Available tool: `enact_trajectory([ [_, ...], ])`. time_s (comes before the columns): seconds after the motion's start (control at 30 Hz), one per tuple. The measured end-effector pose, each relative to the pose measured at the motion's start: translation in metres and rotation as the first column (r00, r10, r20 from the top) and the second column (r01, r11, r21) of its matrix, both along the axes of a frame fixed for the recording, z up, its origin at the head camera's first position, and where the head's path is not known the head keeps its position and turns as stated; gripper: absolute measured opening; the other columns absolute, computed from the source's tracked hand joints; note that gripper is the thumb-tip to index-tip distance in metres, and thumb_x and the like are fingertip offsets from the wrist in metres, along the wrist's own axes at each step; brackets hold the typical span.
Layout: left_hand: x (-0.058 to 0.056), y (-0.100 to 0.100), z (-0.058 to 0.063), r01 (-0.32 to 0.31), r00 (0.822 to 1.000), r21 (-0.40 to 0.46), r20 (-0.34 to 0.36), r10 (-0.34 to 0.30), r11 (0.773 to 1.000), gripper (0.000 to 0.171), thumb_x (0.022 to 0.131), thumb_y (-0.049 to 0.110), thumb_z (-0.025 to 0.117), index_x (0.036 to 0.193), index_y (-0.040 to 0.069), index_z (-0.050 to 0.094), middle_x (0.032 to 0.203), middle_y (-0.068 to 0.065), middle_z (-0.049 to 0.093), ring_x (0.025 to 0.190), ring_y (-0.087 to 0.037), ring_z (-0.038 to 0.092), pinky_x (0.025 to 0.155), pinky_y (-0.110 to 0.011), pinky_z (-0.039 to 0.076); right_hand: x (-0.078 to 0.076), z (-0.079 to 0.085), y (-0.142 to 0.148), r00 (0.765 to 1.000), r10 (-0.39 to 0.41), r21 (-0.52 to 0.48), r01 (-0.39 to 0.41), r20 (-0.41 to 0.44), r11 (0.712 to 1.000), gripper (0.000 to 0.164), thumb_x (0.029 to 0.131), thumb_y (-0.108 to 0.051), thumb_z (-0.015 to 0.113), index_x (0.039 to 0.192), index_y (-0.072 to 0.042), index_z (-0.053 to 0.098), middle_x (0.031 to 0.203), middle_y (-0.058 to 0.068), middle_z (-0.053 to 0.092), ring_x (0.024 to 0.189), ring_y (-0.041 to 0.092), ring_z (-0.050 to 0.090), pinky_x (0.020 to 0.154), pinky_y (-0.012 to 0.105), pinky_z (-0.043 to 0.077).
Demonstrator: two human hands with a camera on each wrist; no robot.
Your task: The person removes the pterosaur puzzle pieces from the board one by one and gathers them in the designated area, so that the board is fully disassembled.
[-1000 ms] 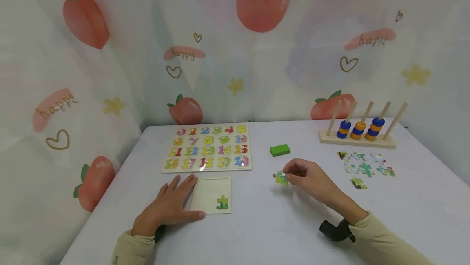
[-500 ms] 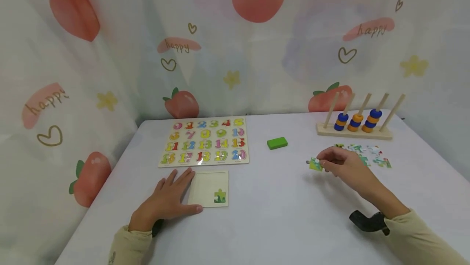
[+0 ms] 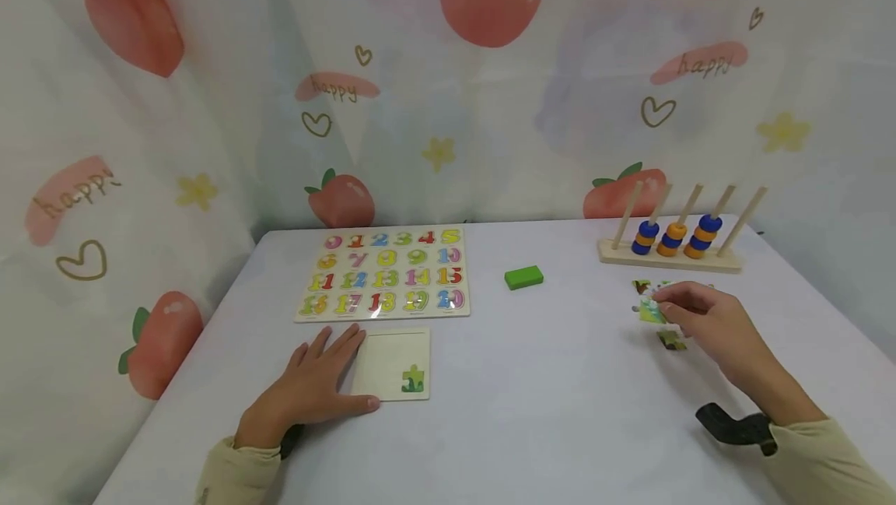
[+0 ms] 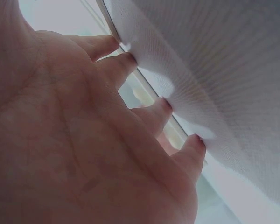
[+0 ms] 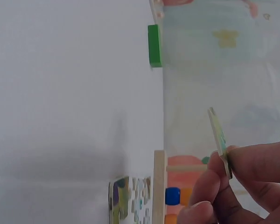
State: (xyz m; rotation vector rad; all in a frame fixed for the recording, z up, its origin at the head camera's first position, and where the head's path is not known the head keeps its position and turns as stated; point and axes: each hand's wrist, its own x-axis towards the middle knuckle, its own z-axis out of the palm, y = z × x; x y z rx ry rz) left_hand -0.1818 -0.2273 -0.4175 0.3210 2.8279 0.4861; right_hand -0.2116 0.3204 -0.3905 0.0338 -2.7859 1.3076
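Observation:
My right hand [image 3: 728,341] pinches a green jigsaw piece [image 3: 651,311] between thumb and fingers, held above the table at the right. In the right wrist view the jigsaw piece [image 5: 217,133] is seen nearly edge-on. Loose jigsaw pieces lie beneath and behind that hand, mostly hidden in the head view; one loose piece [image 3: 672,341] shows just below it. My left hand [image 3: 308,388] lies with fingers spread at the left side of a square wooden puzzle tray [image 3: 378,353], fingertips and thumb touching it. One green piece [image 3: 413,379] sits in the tray's lower right corner.
A number board [image 3: 385,271] lies behind the tray. To its right is a green block [image 3: 523,278]. A wooden peg stand [image 3: 668,257] with blue and orange beads stands at the back right. A printed curtain [image 3: 490,139] hangs behind the table.
My right hand has moved to the right with the jigsaw piece, from mid-table to over the loose pieces. The left hand stays at the tray. The head view has shifted slightly.

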Motion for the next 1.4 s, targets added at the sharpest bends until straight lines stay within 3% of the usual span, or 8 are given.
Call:
enact_trajectory([
  [0.07, 0.002, -0.001, 0.001, 0.003, 1.0, 0.006, -0.003, -0.003, 1.0, 0.116, 0.082, 0.07, 0.082, 0.169, 0.012, 0.032, 0.176, -0.012, 0.026, 0.159, -0.051, 0.013, 0.122, -0.075, 0.011, 0.0, -0.001, 0.006, 1.0, -0.018, -0.005, 0.018, -0.001, 1.0, 0.037, 0.113, -0.023, 0.056, 0.133, 0.006, 0.064, 0.119, 0.012, 0.069, 0.089, 0.016, 0.061, 0.07, 0.024, 0.055],
  [0.27, 0.005, -0.002, 0.002, 0.0, 1.0, 0.01, 0.005, 0.0, 1.0, 0.117, 0.082, 0.069, 0.082, 0.17, 0.012, 0.03, 0.176, -0.012, 0.025, 0.159, -0.051, 0.011, 0.122, -0.075, 0.009, 0.0, -0.004, 0.025, 0.998, -0.063, -0.024, 0.063, 0.007, 0.998, 0.038, 0.113, -0.022, 0.056, 0.134, 0.008, 0.063, 0.108, -0.011, 0.065, 0.086, 0.012, 0.059, 0.068, 0.023, 0.054],
  [0.47, 0.005, -0.003, 0.003, -0.003, 1.0, 0.011, 0.013, 0.003, 1.0, 0.117, 0.082, 0.069, 0.082, 0.17, 0.012, 0.03, 0.176, -0.013, 0.025, 0.159, -0.051, 0.01, 0.122, -0.075, 0.008, 0.002, -0.003, 0.046, 0.991, -0.128, -0.006, 0.129, 0.026, 0.992, 0.041, 0.113, -0.023, 0.055, 0.139, 0.009, 0.059, 0.105, -0.021, 0.061, 0.087, 0.007, 0.057, 0.068, 0.02, 0.053],
  [0.73, 0.003, -0.004, 0.002, 0.006, 1.0, 0.009, 0.0, -0.006, 1.0, 0.116, 0.084, 0.071, 0.079, 0.17, 0.012, 0.029, 0.176, -0.013, 0.024, 0.16, -0.051, 0.01, 0.123, -0.074, 0.008, -0.001, -0.006, 0.065, 0.985, -0.168, -0.001, 0.168, 0.038, 0.986, 0.038, 0.111, -0.02, 0.059, 0.133, 0.011, 0.061, 0.093, -0.033, 0.059, 0.081, 0.002, 0.057, 0.065, 0.022, 0.051],
  [0.87, 0.003, -0.004, 0.003, 0.005, 1.0, 0.008, -0.004, -0.005, 1.0, 0.116, 0.084, 0.07, 0.079, 0.17, 0.01, 0.029, 0.176, -0.013, 0.024, 0.16, -0.051, 0.01, 0.123, -0.074, 0.008, -0.003, -0.006, 0.068, 0.982, -0.174, 0.05, 0.171, 0.071, 0.984, 0.04, 0.111, -0.021, 0.059, 0.134, 0.012, 0.06, 0.096, -0.025, 0.062, 0.08, 0.008, 0.055, 0.063, 0.025, 0.05],
  [0.97, 0.002, -0.003, 0.004, 0.001, 1.0, 0.002, -0.001, -0.001, 1.0, 0.116, 0.084, 0.07, 0.08, 0.17, 0.01, 0.029, 0.176, -0.014, 0.024, 0.16, -0.051, 0.009, 0.123, -0.074, 0.008, -0.004, -0.006, 0.068, 0.981, -0.17, 0.109, 0.159, 0.098, 0.981, 0.04, 0.111, -0.019, 0.059, 0.133, 0.014, 0.06, 0.104, 0.002, 0.071, 0.081, 0.015, 0.054, 0.062, 0.026, 0.049],
  [1.07, 0.002, -0.001, 0.005, -0.002, 1.0, -0.001, 0.007, 0.002, 1.0, 0.117, 0.083, 0.069, 0.08, 0.17, 0.011, 0.028, 0.176, -0.014, 0.023, 0.16, -0.051, 0.009, 0.123, -0.074, 0.007, -0.005, -0.008, 0.071, 0.979, -0.161, 0.156, 0.14, 0.129, 0.978, 0.04, 0.11, -0.018, 0.06, 0.131, 0.017, 0.06, 0.116, 0.026, 0.067, 0.083, 0.019, 0.054, 0.061, 0.025, 0.047],
  [1.4, 0.0, -0.001, 0.004, 0.009, 1.0, -0.005, 0.015, -0.009, 1.0, 0.116, 0.085, 0.069, 0.079, 0.171, 0.011, 0.028, 0.176, -0.014, 0.023, 0.16, -0.051, 0.009, 0.123, -0.074, 0.008, -0.006, -0.018, 0.079, 0.973, -0.129, 0.152, 0.101, 0.189, 0.983, 0.04, 0.111, -0.019, 0.059, 0.128, 0.017, 0.059, 0.099, 0.008, 0.069, 0.078, 0.019, 0.052, 0.061, 0.03, 0.045],
])
